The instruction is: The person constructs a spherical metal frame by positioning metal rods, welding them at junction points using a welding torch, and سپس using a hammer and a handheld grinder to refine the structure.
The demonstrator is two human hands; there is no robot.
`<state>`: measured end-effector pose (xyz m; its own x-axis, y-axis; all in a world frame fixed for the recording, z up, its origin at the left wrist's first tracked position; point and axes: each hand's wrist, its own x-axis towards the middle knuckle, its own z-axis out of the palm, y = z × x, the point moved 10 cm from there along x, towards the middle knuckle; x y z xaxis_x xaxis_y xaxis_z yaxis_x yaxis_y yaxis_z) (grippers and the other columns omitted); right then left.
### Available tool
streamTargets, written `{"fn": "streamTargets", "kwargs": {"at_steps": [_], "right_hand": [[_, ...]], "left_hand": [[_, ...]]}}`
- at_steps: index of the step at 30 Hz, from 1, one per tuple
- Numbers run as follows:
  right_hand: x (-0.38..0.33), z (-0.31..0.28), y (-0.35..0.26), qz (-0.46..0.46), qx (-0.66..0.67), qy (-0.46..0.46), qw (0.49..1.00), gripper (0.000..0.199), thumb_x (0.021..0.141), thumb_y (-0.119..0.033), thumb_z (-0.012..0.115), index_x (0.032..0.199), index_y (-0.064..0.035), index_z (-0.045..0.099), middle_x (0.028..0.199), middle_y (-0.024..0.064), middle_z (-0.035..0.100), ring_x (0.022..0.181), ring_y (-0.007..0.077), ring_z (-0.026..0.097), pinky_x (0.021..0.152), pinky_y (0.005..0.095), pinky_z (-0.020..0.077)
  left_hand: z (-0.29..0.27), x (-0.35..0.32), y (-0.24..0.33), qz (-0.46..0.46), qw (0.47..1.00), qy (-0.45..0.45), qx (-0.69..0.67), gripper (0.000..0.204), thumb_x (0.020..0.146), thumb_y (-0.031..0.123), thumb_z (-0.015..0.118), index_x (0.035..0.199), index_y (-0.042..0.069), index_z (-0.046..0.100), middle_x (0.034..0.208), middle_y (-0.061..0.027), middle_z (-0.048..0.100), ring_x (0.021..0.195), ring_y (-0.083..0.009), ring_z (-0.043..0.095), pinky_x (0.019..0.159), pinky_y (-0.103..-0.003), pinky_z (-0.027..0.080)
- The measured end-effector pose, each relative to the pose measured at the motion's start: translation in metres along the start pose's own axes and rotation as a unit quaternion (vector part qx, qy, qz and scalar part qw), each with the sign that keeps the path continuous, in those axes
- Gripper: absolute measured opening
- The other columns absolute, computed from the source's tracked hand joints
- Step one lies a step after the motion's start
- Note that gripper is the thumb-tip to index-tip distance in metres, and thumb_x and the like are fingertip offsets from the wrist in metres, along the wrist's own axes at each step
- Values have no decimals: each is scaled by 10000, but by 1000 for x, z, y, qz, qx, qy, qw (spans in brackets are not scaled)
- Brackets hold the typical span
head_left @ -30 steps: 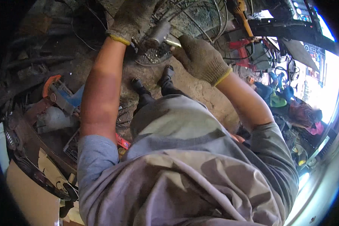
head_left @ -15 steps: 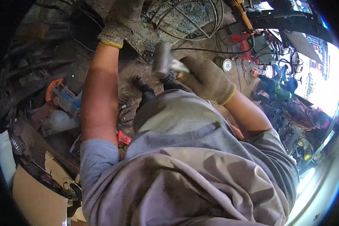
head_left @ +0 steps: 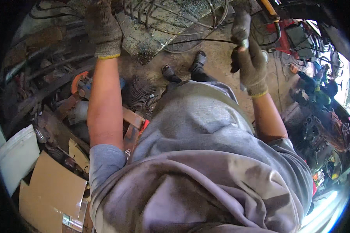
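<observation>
Knit gloves — grey, coarse, yellow-cuffed — cover both hands. Right hand is clenched round a hammer, its metal head raised, handle running near upright. Left hand rests, fingers curled, on a dirty slab; whether it grips anything is unclear.

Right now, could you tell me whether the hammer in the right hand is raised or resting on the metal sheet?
Raised: the right hand holds the hammer upright, head up, clear of the metal sheet.
</observation>
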<state>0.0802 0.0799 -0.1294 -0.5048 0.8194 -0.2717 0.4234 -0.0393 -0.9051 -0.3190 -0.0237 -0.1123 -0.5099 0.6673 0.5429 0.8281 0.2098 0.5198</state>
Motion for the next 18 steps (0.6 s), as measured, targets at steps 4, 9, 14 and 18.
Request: {"fn": "streamTargets", "kwargs": {"at_steps": [4,9,14,18], "right_hand": [[54,-39,-13,-31,-7,47,998,336,1005,-323,628,1142,-17,611,869,69,656,671,108,624,552,266,509],[99,-67,-47,22,-36,43,998,438,976,-88,610,1394,12,527,1089,85,666,818,178,644,736,324,535],[122,-56,-78,-66,-120,-22,990,466,921,-112,675,1341,38,542,1122,116,670,906,184,641,780,325,529],[124,-54,-87,-37,-240,-50,969,564,886,-164,711,1371,55,525,1188,178,676,1034,268,671,877,381,536]], "left_hand": [[-16,-41,-59,-56,954,107,-274,353,994,272,608,1280,66,626,1213,-147,660,1132,-302,618,973,-400,479],[-40,-63,40,-208,974,74,-40,278,942,224,679,1134,23,671,986,-123,699,914,-255,662,836,-361,511],[-20,-87,93,-207,973,-72,69,271,920,213,708,1080,-2,667,949,-113,697,828,-237,665,760,-362,510],[-7,-80,119,-284,950,-104,81,287,916,233,707,1103,21,664,976,-145,702,890,-272,687,799,-380,514]]}}
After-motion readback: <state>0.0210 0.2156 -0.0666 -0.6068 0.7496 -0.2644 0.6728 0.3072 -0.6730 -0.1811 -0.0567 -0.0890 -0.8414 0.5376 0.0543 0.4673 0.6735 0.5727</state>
